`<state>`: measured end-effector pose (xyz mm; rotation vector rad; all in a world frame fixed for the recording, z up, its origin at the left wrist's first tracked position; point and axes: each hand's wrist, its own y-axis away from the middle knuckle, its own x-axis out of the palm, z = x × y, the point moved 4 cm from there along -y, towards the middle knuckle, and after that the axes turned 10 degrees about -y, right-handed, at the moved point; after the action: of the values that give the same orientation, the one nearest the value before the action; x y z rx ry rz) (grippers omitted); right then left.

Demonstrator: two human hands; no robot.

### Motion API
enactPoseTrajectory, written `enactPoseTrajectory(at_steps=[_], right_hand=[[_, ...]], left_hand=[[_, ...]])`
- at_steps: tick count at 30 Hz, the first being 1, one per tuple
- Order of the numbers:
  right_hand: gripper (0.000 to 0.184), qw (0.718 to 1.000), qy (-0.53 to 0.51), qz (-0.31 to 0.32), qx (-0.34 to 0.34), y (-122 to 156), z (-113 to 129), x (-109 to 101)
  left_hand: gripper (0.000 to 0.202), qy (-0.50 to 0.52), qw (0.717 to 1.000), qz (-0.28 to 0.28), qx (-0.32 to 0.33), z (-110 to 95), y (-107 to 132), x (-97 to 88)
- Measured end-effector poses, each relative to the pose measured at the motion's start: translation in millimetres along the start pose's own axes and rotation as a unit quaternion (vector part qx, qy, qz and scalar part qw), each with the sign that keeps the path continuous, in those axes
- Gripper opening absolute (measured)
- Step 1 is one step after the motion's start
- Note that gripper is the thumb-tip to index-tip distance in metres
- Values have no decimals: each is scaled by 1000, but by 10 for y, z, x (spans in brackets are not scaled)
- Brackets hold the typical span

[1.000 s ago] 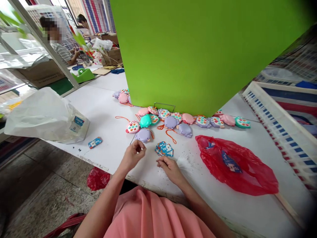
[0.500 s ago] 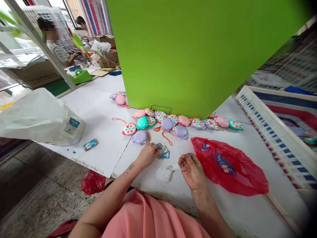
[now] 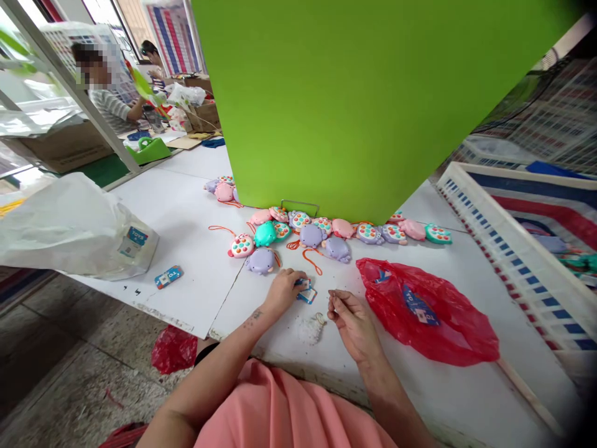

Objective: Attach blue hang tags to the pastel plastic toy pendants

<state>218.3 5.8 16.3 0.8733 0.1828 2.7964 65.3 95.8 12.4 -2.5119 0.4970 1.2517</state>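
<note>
My left hand point(image 3: 283, 290) rests on a small stack of blue toy tags point(image 3: 305, 292) on the white table point(image 3: 196, 218), fingers curled over them. My right hand point(image 3: 352, 316) is beside it, thumb and finger pinched on something thin that I cannot make out. A small pile of white string loops point(image 3: 310, 326) lies between the hands. Just beyond sit several small plastic toys point(image 3: 298, 230) in pink, purple and teal with orange cords.
A red plastic bag point(image 3: 426, 314) with tags lies to the right. A white bag point(image 3: 69, 227) and a loose blue tag point(image 3: 168, 276) lie left. A green board point(image 3: 354, 93) stands behind the toys. A white crate point(image 3: 517, 249) sits right. Other people work at the far left.
My left hand moved from near its chest side onto the blue tags. My right hand swung right toward the red bag, then came back a little with fingers pinched.
</note>
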Motion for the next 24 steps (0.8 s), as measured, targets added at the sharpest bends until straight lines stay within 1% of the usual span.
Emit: enactPoseTrajectory(at_steps=[1,2,4,6,7,9,12,14,16,19,21,24], right_hand=[[22,1000,21,8,-7,-14,1,20],[23,999,49,14,-16,-27,5,44],[24,991,125,23,-40,-48,18,106],[24,977,200,31,-61,-63,31,188],[24,970,231,37,-71,-69,36,233],[23,955,276,50,-94,-83,46,323],[20,933,325,66,-137,-103,61,424],[19,924,343,70,-153,-113,58,459],[19,929,333,76,-141,-117,35,476],[20,944,297,93,-107,-104,-9,498],[20,942,305,92,-109,-90,-13,507],[19,932,336,59,-125,-84,17,486]], left_hand=[[21,70,997,4,-26,34,19,-4],[21,142,988,9,-60,70,41,-8],[28,276,952,26,-131,130,100,-15],[37,381,906,44,-177,143,172,-39],[41,421,886,52,-185,131,209,-60],[44,476,857,63,-185,87,279,-117],[46,529,827,75,-175,5,368,-206],[48,560,808,79,-166,-44,405,-252],[49,573,801,68,-162,-72,423,-289],[45,569,807,34,-155,-86,421,-322],[45,570,808,24,-148,-93,420,-320],[50,571,807,43,-146,-94,441,-283]])
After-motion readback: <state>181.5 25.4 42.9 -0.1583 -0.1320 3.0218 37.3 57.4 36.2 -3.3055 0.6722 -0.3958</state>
